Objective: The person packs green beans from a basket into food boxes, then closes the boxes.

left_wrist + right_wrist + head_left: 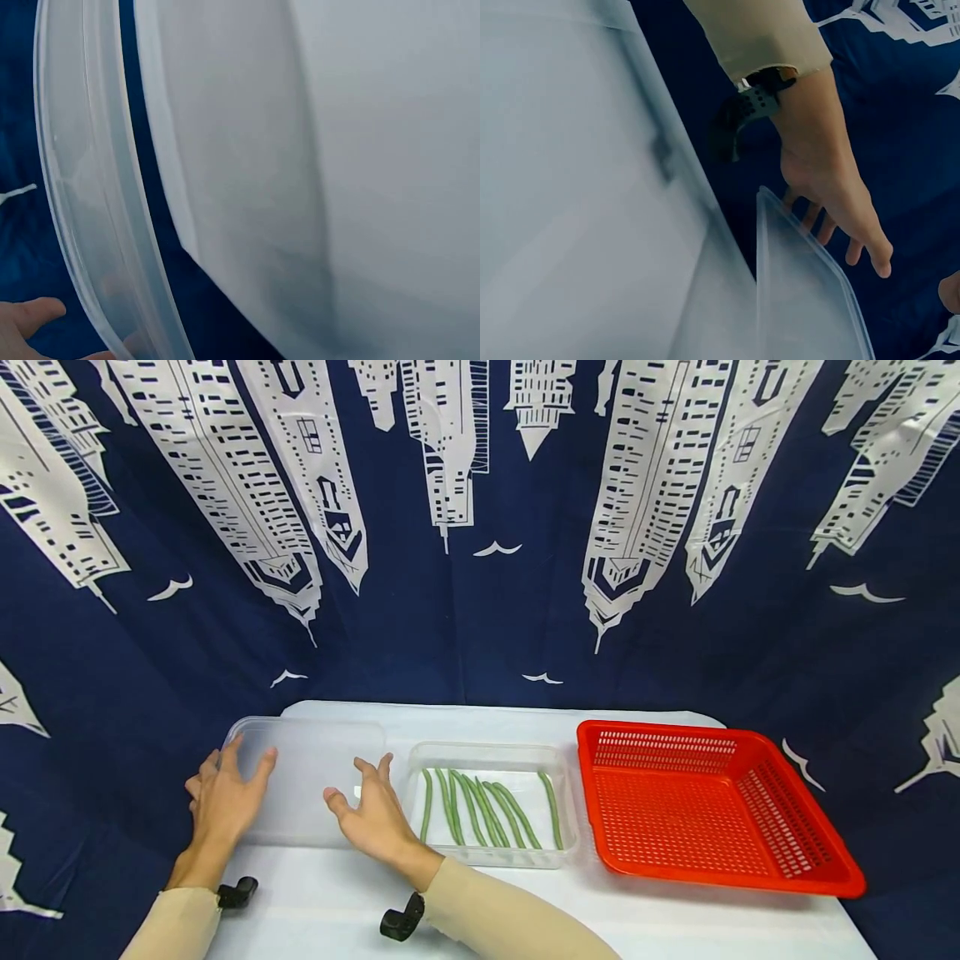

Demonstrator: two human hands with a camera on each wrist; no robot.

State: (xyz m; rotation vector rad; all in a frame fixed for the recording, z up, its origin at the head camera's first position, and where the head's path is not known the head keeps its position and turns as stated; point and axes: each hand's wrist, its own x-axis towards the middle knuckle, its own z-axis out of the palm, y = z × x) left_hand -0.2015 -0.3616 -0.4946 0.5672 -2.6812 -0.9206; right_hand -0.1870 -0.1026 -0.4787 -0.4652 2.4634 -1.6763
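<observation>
A translucent plastic lid (307,789), rectangular with rounded corners, is at the left end of the white table. My left hand (228,797) is at its left edge with spread fingers; in the right wrist view several of its fingers (826,229) pass behind the lid's rim. Near the lid's right end, my right hand (381,817) has thumb and fingers apart and grips nothing. Just right of that hand stands a clear plastic box (517,858). Several green beans (553,810) lie lengthwise inside it, most towards the middle and one apart at the right.
A red perforated basket (738,883) stands on the right of the white table (330,902), its front right corner past the table's edge. Dark blue cloth (465,610) with white building prints hangs behind. In the left wrist view the lid's rim (112,187) extends beyond the table edge.
</observation>
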